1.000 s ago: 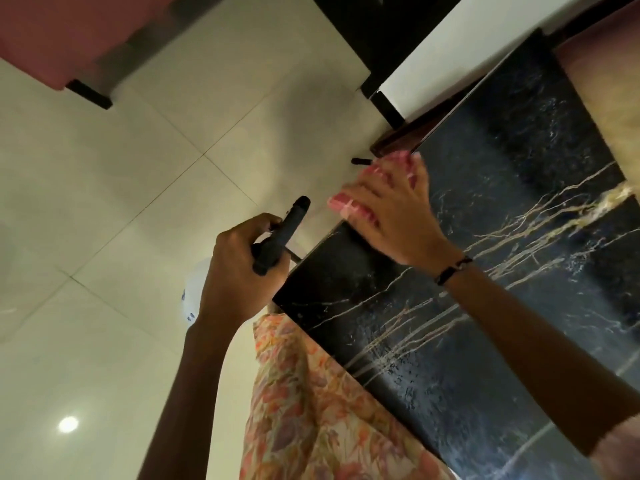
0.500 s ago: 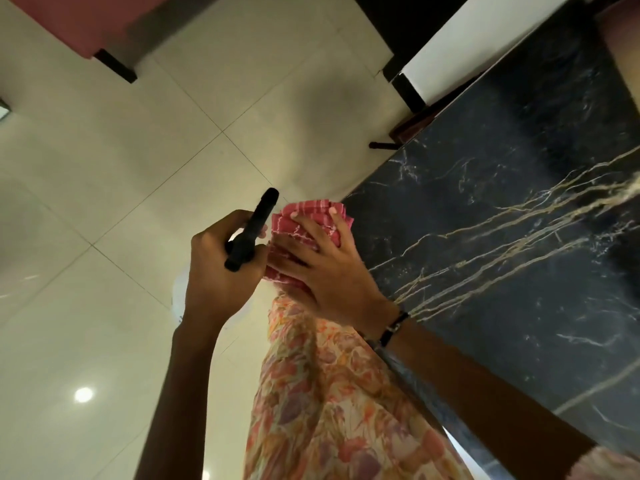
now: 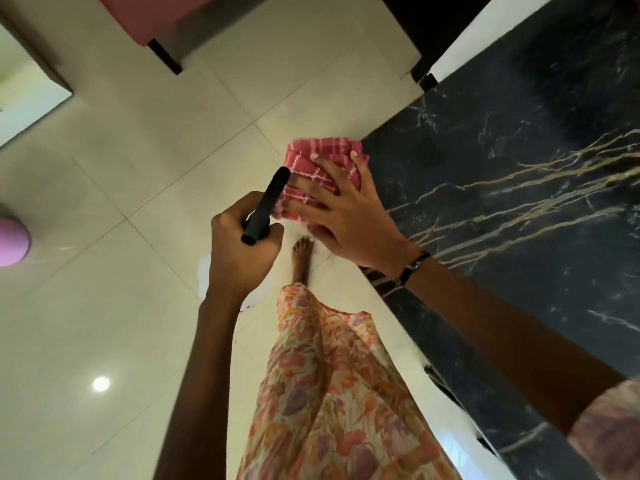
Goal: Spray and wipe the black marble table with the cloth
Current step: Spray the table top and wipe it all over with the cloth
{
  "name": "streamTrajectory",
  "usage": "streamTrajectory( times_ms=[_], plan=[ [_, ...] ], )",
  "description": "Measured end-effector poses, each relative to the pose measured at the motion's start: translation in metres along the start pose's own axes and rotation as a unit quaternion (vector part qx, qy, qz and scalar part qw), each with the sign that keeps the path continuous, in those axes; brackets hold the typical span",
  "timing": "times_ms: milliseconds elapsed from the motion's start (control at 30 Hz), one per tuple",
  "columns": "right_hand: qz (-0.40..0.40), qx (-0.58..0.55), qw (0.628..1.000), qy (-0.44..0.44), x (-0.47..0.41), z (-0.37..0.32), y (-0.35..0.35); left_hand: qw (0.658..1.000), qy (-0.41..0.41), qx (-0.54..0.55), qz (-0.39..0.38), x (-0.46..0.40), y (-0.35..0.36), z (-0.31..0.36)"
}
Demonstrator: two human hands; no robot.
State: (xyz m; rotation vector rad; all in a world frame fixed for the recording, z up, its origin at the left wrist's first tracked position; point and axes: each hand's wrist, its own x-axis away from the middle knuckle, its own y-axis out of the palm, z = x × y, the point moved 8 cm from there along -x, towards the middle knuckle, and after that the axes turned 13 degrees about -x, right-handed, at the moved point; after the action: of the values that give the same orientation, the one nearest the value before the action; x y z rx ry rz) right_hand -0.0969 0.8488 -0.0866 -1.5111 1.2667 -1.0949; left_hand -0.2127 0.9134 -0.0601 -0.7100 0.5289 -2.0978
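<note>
The black marble table [image 3: 519, 209] with gold and white veins fills the right side of the head view. My right hand [image 3: 349, 216] holds a folded red checked cloth [image 3: 318, 168] just off the table's left corner, over the floor, fingers spread on it. My left hand [image 3: 242, 251] is closed around a spray bottle [image 3: 265, 206]; its black nozzle head sticks up beside the cloth, and the white body shows only as a sliver below my fist.
Pale floor tiles [image 3: 121, 188] lie to the left. A pink seat with a dark leg [image 3: 166, 53] stands at the top, a pink round object [image 3: 12, 242] at the left edge. My bare foot [image 3: 303, 258] and floral skirt are beside the table edge.
My right hand slid the cloth from the tabletop toward me and off the table's corner. The left hand with the bottle stayed close beside it.
</note>
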Motion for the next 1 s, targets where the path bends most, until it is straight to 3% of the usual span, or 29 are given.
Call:
streamTrajectory(
  times_ms=[133, 400, 500, 633, 733, 1000],
  plan=[
    [-0.011, 0.049, 0.998, -0.025, 0.038, -0.012, 0.010, 1.000, 0.004, -0.007, 0.002, 0.029, 0.012, -0.006],
    [0.019, 0.057, 0.994, 0.094, 0.199, -0.044, 0.034, 1.000, 0.026, 0.007, 0.002, 0.101, 0.046, -0.021],
    [0.040, 0.080, 0.989, 0.119, 0.189, -0.046, 0.035, 0.999, 0.020, 0.026, -0.012, 0.118, 0.055, -0.022],
    [0.071, 0.106, 0.983, 0.128, 0.111, -0.039, 0.029, 0.998, 0.003, 0.056, -0.007, 0.126, 0.057, -0.018],
    [0.058, 0.115, 0.983, 0.132, 0.082, -0.036, 0.029, 0.998, 0.023, 0.055, 0.000, 0.130, 0.057, -0.010],
    [0.084, 0.147, 0.972, 0.166, 0.225, -0.049, 0.045, 0.996, 0.064, 0.056, -0.017, 0.147, 0.067, -0.004]
  ],
)
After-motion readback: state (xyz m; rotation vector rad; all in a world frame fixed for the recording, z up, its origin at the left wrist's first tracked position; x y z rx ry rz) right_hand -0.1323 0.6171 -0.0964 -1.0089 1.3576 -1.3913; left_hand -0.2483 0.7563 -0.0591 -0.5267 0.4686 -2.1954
